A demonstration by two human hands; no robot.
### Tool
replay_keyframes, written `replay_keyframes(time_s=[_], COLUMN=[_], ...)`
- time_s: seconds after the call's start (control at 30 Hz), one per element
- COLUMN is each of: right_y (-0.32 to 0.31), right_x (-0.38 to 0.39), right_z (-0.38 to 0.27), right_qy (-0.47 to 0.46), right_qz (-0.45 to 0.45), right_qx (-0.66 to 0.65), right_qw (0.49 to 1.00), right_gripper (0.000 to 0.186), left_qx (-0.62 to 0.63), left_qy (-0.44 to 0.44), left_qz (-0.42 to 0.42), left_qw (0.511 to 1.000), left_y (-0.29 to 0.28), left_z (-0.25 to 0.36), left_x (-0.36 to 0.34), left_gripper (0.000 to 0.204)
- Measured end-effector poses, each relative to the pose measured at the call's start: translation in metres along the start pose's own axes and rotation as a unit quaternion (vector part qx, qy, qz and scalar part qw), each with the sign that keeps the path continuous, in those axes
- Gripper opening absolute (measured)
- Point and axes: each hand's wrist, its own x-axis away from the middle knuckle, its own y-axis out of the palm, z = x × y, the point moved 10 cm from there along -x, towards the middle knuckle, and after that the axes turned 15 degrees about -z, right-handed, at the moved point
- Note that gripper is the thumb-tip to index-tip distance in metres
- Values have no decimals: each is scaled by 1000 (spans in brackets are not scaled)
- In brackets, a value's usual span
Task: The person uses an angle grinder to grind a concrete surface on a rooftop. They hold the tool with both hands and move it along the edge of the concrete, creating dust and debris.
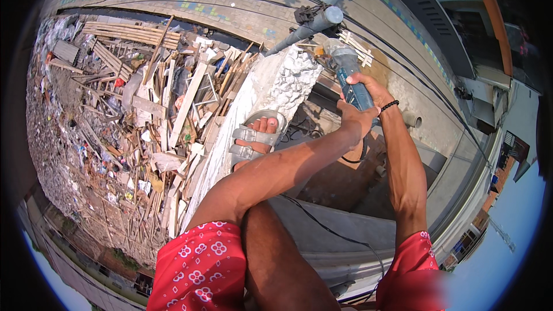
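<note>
Both my hands grip a teal power tool with a grey head, which looks like an angle grinder (358, 93). My left hand (356, 121) is closed round its rear end, beside a black cord loop. Farther forward, my right hand (375, 90) wraps the body, with its thumb along the side; a dark bead bracelet circles that wrist. The tool's head points away from me, close to a pale brownish surface; its disc, if any, cannot be made out. Left of the tool is the broken, rough end of a white masonry wall (291, 80).
My sandalled foot (262, 132) stands on the narrow wall top. Far below on the left lies a heap of planks and rubble (155, 115). Overhead-style cables and a grey metal pole (311, 26) cross ahead. A black cord (328, 219) trails over the ledge by my knee.
</note>
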Motion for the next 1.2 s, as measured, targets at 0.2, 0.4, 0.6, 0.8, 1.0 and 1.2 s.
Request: replay_keyframes(time_s=[0.2,0.4,0.6,0.8,1.0,1.2], right_y=[-1,2,-2,1,-1,4], right_x=[4,1,0,1,0,0], right_z=[-1,-2,-1,-1,1,-2], right_qy=[5,9,1,9,1,0], right_qz=[4,-19,-10,5,-12,-22], right_qx=[-1,6,7,1,-5,-3], right_qw=[1000,1000,1000,1000,1000,1000], right_gripper=[48,49,51,50,48,51], left_qx=[-17,2,10,7,-12,-12], left_qy=[-25,2,-8,-11,-17,-40], left_qz=[3,8,13,9,10,0], left_qw=[1000,1000,1000,1000,1000,999], left_y=[1,0,-1,-1,0,1], left_z=[2,-1,-5,0,4,7], left_x=[4,-5,-5,-2,5,9], left_gripper=[86,83,80,83,85,87])
